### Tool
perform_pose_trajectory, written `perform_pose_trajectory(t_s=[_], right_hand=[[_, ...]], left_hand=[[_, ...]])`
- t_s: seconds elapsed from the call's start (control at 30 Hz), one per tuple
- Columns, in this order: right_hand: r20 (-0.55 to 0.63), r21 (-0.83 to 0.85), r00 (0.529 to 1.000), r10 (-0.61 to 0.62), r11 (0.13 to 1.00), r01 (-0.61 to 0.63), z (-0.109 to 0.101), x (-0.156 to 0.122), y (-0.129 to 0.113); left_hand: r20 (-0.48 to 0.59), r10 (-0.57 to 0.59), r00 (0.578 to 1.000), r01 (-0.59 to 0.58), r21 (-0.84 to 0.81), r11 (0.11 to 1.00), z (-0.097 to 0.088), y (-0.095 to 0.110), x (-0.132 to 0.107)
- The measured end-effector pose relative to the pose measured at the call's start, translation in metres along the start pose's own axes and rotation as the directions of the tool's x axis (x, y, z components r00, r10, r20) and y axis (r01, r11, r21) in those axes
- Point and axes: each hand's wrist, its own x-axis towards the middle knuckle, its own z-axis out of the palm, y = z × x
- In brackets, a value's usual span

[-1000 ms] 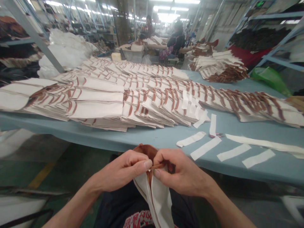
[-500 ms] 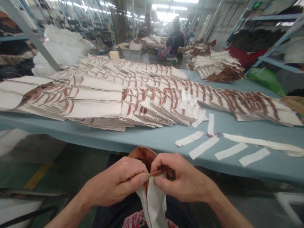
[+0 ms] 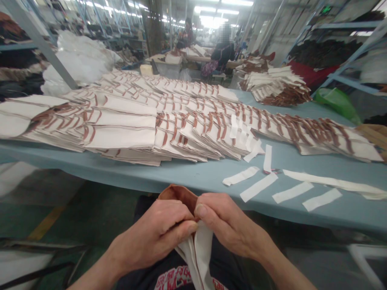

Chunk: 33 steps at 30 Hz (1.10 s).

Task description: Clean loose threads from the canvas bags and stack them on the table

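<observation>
Over my lap, in front of the table edge, I hold a cream fabric piece with a brown lining (image 3: 202, 245); its brown rim curves up behind my fingers and the cream part hangs down. My left hand (image 3: 161, 225) is closed, pinching the edge of the piece between thumb and fingers. My right hand (image 3: 226, 221) is closed on the same edge, its thumb lying over the brown rim close to the left thumb. Both sets of fingertips are partly hidden behind the fabric and the hands.
A blue-covered table (image 3: 181, 177) bears overlapping rows of cream pieces with brown edges (image 3: 121, 129). White strips (image 3: 258, 187) lie at its right front, with a small tool (image 3: 273, 171) partly under one. A green bag (image 3: 337, 102) lies at the back right. A person (image 3: 223, 52) sits farther back.
My right thumb has moved up from the cream front onto the brown rim, and my right hand has rolled over. The hands are closer together, and the brown rim has shifted slightly left.
</observation>
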Motion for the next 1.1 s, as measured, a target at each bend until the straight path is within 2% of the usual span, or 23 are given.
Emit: perform_pose_trajectory(t_s=[0.07,0.3,0.4,0.53,0.7,0.8,0.93,1.1], right_hand=[[0.013,0.038,1.0,0.022,0.999,-0.022,0.0,-0.002,0.003],[0.057,0.164,0.995,0.083,0.982,-0.091,-0.004,-0.007,0.01],[0.066,0.197,0.992,0.11,0.973,-0.121,-0.007,-0.007,0.01],[0.06,0.231,0.987,0.151,0.96,-0.161,-0.009,-0.008,0.008],[-0.013,0.168,0.987,0.159,0.973,-0.155,-0.007,-0.009,0.005],[-0.023,0.206,0.98,0.197,0.96,-0.188,-0.003,-0.009,0.007],[0.004,0.296,0.963,0.268,0.92,-0.257,0.002,-0.01,0.012],[0.007,0.295,0.955,0.296,0.912,-0.284,0.003,-0.01,0.014]], left_hand=[[0.015,-0.035,0.999,0.036,-0.055,0.998,0.002,-0.002,-0.001],[-0.074,-0.197,0.978,0.184,-0.153,0.971,0.011,0.001,-0.003],[-0.088,-0.215,0.973,0.194,-0.202,0.96,0.012,0.001,-0.003],[-0.157,-0.156,0.975,0.125,-0.191,0.974,0.012,0.0,-0.002],[-0.237,-0.059,0.97,0.041,-0.079,0.996,0.013,-0.005,-0.002],[-0.256,0.037,0.966,-0.037,0.004,0.999,0.014,-0.008,-0.001],[-0.25,0.188,0.95,-0.159,0.132,0.979,0.01,-0.008,0.002],[-0.146,0.263,0.954,-0.215,0.28,0.936,0.001,-0.005,0.006]])
